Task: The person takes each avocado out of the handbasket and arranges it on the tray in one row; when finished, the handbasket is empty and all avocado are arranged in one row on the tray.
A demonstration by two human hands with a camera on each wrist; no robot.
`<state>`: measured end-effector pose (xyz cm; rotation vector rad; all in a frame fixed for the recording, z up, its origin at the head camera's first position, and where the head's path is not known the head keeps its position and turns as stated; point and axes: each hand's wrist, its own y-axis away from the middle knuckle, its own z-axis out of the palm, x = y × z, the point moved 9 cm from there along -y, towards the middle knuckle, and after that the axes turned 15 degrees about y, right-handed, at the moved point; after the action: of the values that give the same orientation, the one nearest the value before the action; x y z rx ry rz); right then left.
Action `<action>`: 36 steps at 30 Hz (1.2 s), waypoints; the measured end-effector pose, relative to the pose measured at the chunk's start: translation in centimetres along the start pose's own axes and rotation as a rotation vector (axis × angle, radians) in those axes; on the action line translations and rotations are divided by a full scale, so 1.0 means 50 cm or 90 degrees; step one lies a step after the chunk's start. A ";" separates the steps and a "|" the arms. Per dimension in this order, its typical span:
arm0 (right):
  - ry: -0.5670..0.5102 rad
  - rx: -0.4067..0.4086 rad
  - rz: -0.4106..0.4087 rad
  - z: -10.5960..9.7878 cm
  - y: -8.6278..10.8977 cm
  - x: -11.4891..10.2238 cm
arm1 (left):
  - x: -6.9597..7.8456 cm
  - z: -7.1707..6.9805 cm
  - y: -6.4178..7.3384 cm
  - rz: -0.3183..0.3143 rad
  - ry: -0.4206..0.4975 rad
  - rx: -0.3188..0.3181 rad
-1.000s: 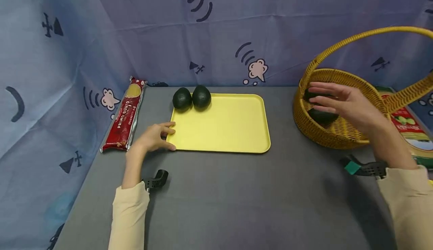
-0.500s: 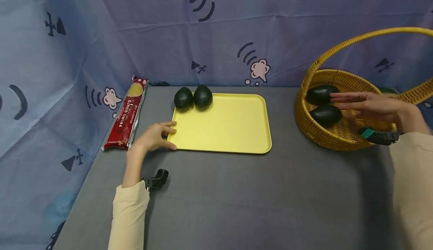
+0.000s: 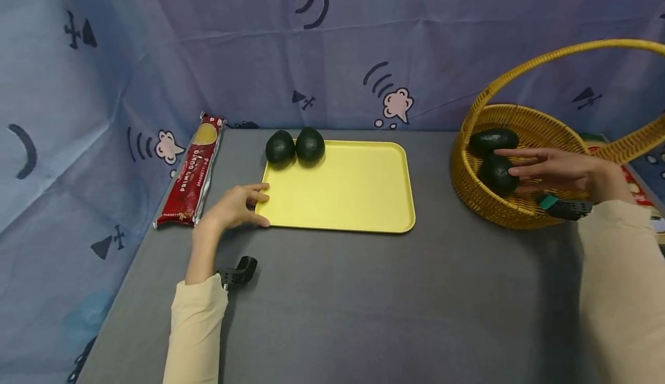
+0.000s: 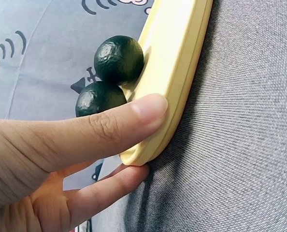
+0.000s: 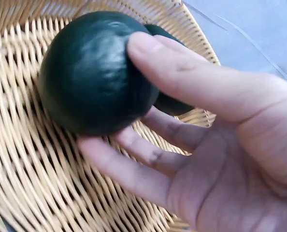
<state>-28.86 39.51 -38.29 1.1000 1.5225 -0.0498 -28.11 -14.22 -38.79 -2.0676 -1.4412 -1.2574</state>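
Inside the yellow wicker basket (image 3: pixel 519 213), my right hand (image 3: pixel 563 170) grips the nearer of two dark green avocados (image 3: pixel 497 174). In the right wrist view, the thumb lies on one side of that avocado (image 5: pixel 95 72) and fingertips touch its other side. The second avocado (image 3: pixel 492 141) lies behind it, against the basket wall. My left hand (image 3: pixel 234 208) holds the near left corner of a yellow tray (image 3: pixel 348 190). The thumb and fingers pinch the tray's rim (image 4: pixel 179 92) in the left wrist view. Two more avocados, one left (image 3: pixel 280 148) and one right (image 3: pixel 310 145), sit at the tray's far left corner.
A red spaghetti packet (image 3: pixel 191 170) lies left of the tray. The basket's tall handle (image 3: pixel 561 55) arches above the right hand. Behind the basket at right is a partly hidden red and green package (image 3: pixel 636 187). A patterned cloth (image 3: pixel 343 43) hangs behind the grey table (image 3: pixel 363 303).
My right hand drew back to the right, then came left and closed round the nearer avocado, which has turned slightly. The left hand stays at the tray corner.
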 end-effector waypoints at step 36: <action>-0.103 0.254 0.011 -0.003 0.050 -0.053 | -0.004 -0.002 -0.006 0.004 -0.002 0.003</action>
<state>-27.75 39.39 -34.80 1.3873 1.3900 -0.4368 -28.41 -14.27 -38.97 -2.0707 -1.4358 -1.2476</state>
